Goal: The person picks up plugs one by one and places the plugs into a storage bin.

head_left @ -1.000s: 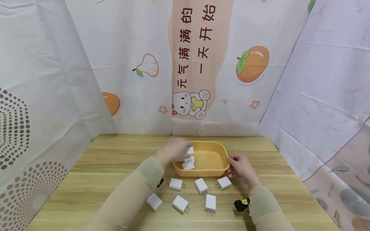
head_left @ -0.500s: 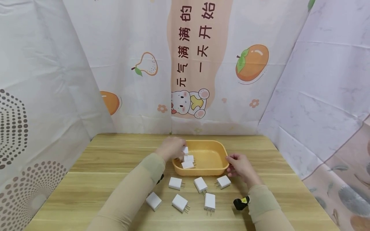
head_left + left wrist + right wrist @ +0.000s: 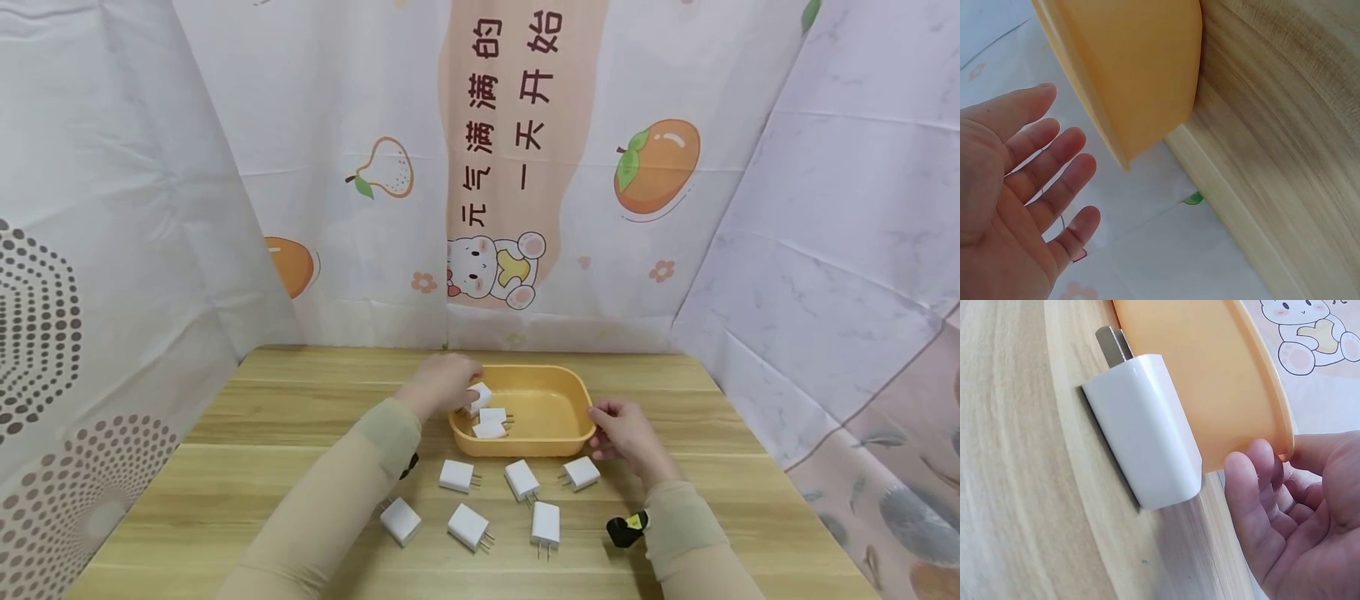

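Note:
A yellow plastic tray sits toward the back of the wooden table. Lying in its left end are three white plug chargers. My left hand is over the tray's left rim, right by the rearmost charger. In the left wrist view the fingers of that hand are spread and relaxed, beside the tray's outer wall, holding nothing. At the tray's right end my right hand pinches the rim. The right wrist view shows thumb and fingers on that rim, with one charger lying close in front.
Several more white chargers, such as a middle one and a left one, lie scattered on the table in front of the tray. Printed cloth hangs behind the table's far edge and along both sides.
My left hand has moved slightly left and let go of a charger, which now lies in the tray's left end. The right hand keeps its grip on the rim.

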Demonstrator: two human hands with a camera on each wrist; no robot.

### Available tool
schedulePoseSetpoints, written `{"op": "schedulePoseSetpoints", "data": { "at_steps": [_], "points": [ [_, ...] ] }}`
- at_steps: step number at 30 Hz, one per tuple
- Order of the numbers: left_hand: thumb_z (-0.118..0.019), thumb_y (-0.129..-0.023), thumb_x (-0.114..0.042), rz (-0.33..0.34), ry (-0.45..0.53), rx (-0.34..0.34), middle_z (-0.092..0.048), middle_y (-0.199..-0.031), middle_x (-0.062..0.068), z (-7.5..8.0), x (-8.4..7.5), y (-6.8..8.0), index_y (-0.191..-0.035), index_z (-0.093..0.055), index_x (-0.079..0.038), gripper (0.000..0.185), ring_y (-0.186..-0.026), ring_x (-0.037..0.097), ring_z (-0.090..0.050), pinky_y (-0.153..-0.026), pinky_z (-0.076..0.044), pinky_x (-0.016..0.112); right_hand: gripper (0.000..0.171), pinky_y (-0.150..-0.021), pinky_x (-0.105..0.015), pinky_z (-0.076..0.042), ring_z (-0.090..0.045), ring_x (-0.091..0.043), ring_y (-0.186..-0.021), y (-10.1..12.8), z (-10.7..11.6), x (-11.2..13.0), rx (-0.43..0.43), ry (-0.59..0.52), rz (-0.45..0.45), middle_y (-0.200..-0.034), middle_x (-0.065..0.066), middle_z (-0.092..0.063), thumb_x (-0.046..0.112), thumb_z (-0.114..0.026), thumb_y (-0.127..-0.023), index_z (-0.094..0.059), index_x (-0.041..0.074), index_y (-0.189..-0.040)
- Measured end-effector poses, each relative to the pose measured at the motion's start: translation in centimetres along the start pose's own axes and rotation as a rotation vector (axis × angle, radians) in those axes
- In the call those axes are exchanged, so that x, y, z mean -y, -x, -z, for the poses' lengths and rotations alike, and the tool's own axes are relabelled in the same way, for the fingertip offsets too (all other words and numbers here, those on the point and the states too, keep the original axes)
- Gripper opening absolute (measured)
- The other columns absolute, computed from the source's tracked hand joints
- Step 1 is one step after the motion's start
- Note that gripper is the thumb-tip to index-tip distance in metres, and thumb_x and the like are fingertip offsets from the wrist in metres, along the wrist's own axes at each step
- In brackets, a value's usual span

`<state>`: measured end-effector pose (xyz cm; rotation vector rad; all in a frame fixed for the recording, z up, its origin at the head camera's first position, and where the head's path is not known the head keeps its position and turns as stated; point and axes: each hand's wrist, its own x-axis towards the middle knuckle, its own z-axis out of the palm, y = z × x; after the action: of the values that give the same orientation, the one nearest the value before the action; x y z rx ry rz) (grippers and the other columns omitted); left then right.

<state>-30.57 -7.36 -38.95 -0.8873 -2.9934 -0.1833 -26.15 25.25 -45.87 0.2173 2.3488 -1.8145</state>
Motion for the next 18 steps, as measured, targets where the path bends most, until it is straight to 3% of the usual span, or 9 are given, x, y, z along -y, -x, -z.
{"op": "schedulePoseSetpoints", "data": {
  "at_steps": [10, 18],
  "points": [
    [-0.07, -0.097, -0.033, 0.004, 0.027, -0.021, -0.069, -0.123, -0.001, 0.8, -0.1, 1.5, -0.127, -0.069, -0.014, 0.036, -0.114, 0.02, -0.061, -0.105, -0.044, 0.045, 0.032, -0.058, -0.035, -0.059, -0.062, -0.018, -0.065, -0.1, 0.0, -0.1, 0.001, -0.01, 0.0, -0.088, -0.012, -0.056, 0.019, -0.055, -0.107, -0.054, -0.007, -0.124],
    [-0.073, -0.095, -0.033, -0.055, 0.001, -0.049, -0.069, -0.122, 0.0, 1.1, -0.1, 2.7, -0.125, -0.07, -0.013, 0.036, -0.114, 0.022, -0.062, -0.103, -0.046, 0.044, 0.034, -0.059, -0.035, -0.06, -0.062, -0.018, -0.066, 0.1, -0.1, -0.2, 0.002, -0.028, -0.005, -0.093, -0.015, -0.058, 0.02, -0.055, -0.107, -0.053, -0.008, -0.127]
  ]
}}
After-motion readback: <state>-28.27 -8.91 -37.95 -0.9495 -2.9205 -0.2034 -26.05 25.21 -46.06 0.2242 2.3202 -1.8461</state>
